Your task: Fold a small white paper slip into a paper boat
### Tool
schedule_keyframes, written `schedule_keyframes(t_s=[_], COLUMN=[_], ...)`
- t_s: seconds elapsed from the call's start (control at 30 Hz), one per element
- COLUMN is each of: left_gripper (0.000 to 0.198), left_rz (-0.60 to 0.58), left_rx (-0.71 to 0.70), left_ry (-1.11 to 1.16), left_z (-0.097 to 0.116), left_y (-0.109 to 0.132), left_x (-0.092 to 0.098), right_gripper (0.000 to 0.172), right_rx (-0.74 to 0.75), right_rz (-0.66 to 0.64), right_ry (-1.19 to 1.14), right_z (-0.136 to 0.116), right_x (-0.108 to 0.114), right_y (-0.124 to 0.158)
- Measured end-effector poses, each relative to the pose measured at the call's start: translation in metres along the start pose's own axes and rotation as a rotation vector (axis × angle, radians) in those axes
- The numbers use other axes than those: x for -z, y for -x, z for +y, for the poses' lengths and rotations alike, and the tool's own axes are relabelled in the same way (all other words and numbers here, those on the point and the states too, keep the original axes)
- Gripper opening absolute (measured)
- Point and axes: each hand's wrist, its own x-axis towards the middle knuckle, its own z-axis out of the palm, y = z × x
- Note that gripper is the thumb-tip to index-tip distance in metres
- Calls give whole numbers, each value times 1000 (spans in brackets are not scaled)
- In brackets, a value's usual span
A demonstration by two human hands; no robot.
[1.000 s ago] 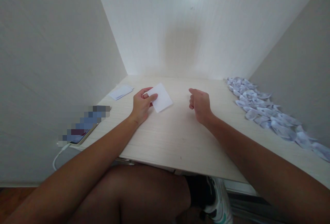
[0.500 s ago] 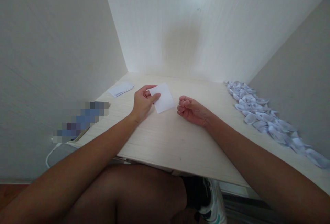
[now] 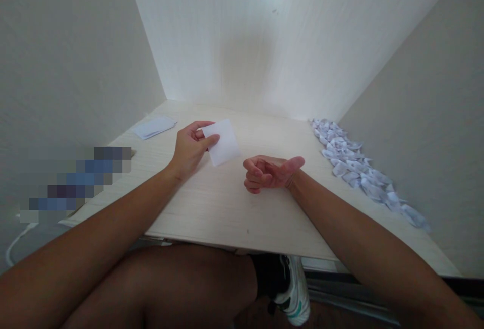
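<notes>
Firstly, at the far left some paper sheets lie on the desk. The left hand pinches a white paper square just above the desk middle. The right hand rests palm up beside it, fingers curled in. Folded papers line the right side.

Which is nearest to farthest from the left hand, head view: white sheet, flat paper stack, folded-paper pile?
1. white sheet, pinched in the left hand.
2. flat paper stack, back left on the table.
3. folded-paper pile, along the right side.
</notes>
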Motion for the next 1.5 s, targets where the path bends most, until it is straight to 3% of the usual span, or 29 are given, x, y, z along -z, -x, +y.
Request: schedule_keyframes(t_s=[0.07,0.13,0.33,0.43,0.57,0.7,0.97,1.13,1.33,1.5], left_gripper=[49,49,53,55,55,52,47,42,58,53], left_rz=[-7,-18,2,-10,-46,-65,-61,-92,-324,-318], left_rx=[4,6,104,161,220,213,124,88,2,-64], left_ry=[9,16,16,6,5,-5,-34,-43,-49,-115], left_z=[0,-1,-5,-8,-9,-7,-8,-3,0,-3], left_y=[0,0,-3,-3,-2,-1,-1,2,8,10], left_x=[0,1,3,4,4,3,2,0,-3,-5], right_gripper=[87,83,35,48,36,10,9,14,30,36], right_rx=[-32,-47,235,367,385,433,409,397,454,441], right_rz=[107,310,935,1124,992,956,826,934,1094,1131], right_ry=[73,187,361,602,1205,1321,1343,1161,851,750], right_z=[-3,-8,-10,-6,-4,-6,-6,1,7,9], right_x=[-5,-10,3,11,4,-5,-9,-9,4,3], right_y=[-1,-3,-11,-13,-14,-15,-15,-21,-25,-27])
